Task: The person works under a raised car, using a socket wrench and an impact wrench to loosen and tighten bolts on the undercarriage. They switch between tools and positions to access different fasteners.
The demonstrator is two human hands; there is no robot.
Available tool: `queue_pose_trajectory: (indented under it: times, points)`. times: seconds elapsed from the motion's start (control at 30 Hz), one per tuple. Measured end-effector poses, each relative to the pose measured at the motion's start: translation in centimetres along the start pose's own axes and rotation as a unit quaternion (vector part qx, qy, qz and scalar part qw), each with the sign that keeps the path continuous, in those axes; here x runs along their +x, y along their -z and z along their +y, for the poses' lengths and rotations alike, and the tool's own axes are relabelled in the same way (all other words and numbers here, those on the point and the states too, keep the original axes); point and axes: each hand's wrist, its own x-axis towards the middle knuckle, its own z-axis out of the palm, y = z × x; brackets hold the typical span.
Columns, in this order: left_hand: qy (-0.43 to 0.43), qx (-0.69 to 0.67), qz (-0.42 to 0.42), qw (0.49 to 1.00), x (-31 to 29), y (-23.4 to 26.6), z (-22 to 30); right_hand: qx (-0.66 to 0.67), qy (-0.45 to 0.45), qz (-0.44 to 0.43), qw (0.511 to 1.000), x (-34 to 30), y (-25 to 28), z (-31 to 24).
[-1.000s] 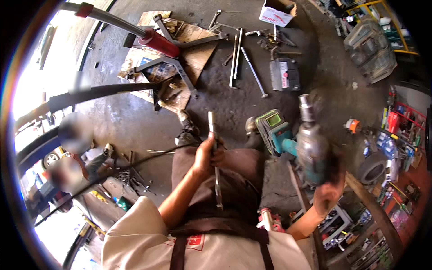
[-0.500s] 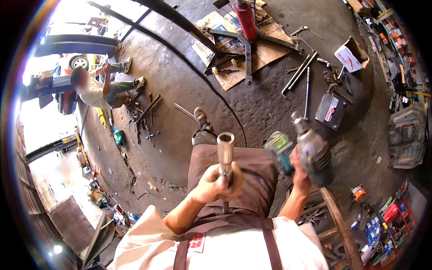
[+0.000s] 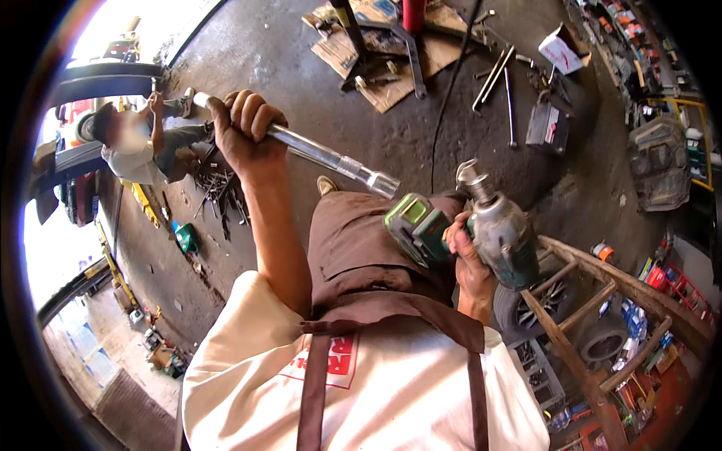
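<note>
My left hand (image 3: 252, 128), raised at upper left, is wrapped round a long chrome socket extension bar (image 3: 312, 150). The bar slants down to the right, and the socket (image 3: 383, 184) at its low end hangs near the green battery pack (image 3: 417, 229) of a cordless impact wrench (image 3: 510, 244). My right hand (image 3: 470, 259) grips that wrench by its handle. Its nose (image 3: 481, 188) points away from me and carries a shiny metal fitting. Both tools are held above my brown apron (image 3: 361, 240).
A wooden ladder (image 3: 564, 323) stands at right beside a wheel (image 3: 519, 308). On the floor ahead lie long bars (image 3: 511, 109), a battery (image 3: 547, 128) and cardboard (image 3: 383, 90) under a red stand (image 3: 414, 15). Another person (image 3: 139, 150) crouches at left near scattered tools (image 3: 218, 192).
My left hand has risen to the upper left, and the extension bar has swung from upright to slanting across. The impact wrench has turned a little, its battery pack now farther left. The view has shifted.
</note>
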Motion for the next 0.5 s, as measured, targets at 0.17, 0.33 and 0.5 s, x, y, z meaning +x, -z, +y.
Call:
queue_pose_trajectory:
  times: [0.17,0.33,0.5]
  points:
    - [-0.025,-0.043,-0.046,0.998,-0.6,-2.9,2.2,-0.464,0.256,-0.085,0.844,-0.4,0.5,0.5]
    - [-0.028,-0.045,-0.095,0.994,-1.4,-5.6,1.6,-0.473,0.261,-0.083,0.838,-0.2,-0.9,-1.5]
    - [-0.033,-0.044,-0.138,0.989,-0.6,-7.4,2.3,-0.421,0.279,-0.096,0.858,-0.2,-1.4,-2.3]
